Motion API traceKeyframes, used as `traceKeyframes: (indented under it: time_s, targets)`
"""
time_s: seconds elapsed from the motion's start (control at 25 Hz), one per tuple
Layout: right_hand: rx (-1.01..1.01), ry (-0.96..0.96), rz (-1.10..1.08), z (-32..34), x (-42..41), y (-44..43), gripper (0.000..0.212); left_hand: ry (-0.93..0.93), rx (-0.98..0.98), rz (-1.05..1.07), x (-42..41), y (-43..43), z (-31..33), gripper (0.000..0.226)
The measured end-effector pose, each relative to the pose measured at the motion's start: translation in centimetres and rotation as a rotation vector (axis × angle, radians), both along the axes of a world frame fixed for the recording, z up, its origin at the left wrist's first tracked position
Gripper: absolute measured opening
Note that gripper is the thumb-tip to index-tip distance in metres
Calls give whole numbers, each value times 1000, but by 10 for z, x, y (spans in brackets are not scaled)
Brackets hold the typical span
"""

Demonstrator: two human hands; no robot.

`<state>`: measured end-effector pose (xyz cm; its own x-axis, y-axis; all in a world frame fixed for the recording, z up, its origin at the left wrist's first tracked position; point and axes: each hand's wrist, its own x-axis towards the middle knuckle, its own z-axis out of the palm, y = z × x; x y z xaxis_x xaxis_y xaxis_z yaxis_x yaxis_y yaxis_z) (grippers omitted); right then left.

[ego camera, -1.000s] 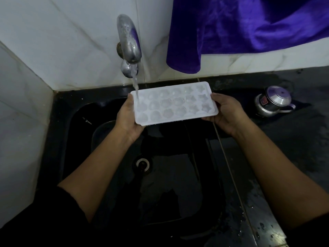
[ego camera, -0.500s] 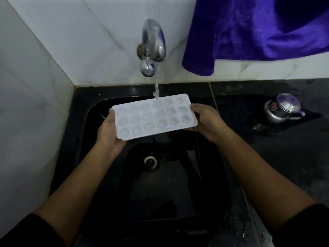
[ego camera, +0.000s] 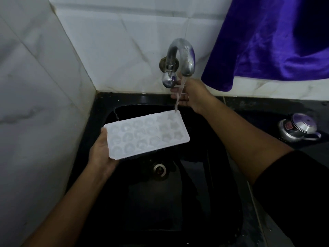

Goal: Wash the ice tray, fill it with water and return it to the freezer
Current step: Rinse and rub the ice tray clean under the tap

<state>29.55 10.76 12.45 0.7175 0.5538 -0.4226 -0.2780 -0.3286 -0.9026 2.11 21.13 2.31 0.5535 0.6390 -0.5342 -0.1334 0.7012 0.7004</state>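
Note:
The white ice tray [ego camera: 146, 135], with heart and star shaped cells, hangs over the black sink [ego camera: 106, 111]. My left hand [ego camera: 100, 154] grips its left end, thumb on the rim. Water runs from the chrome tap [ego camera: 185, 57] into the tray's far right corner cell. My right hand [ego camera: 191, 93] is up beside the tap's round knob [ego camera: 168, 80], behind the stream. Its fingers reach toward the knob and the topmost one touches it; I cannot make out a grip.
A small steel kettle [ego camera: 299, 128] stands on the wet black counter to the right. A purple cloth [ego camera: 270, 41] hangs over the wall ledge above it. White tiled walls close in the left and back. The sink drain [ego camera: 159, 169] lies below the tray.
My right hand let go of the tray's right end and rose to the tap knob. The tray, now in my left hand alone, shifted left so the stream falls on its right corner.

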Motion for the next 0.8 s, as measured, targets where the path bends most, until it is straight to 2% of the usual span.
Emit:
traceKeyframes:
  time_s: [0.12, 0.44, 0.6, 0.8]
  targets:
    - [10, 43, -25, 3, 1, 15, 32, 19, -40, 24, -6, -8, 2, 59]
    - [56, 154, -34, -4, 0, 7, 28, 41, -55, 25, -15, -15, 5, 57]
    - [0, 125, -89, -15, -21, -35, 28, 47, -40, 19, -25, -18, 6, 60]
    - [-111, 172, 34, -44, -73, -107, 34, 30, -44, 16, -37, -26, 9, 62]
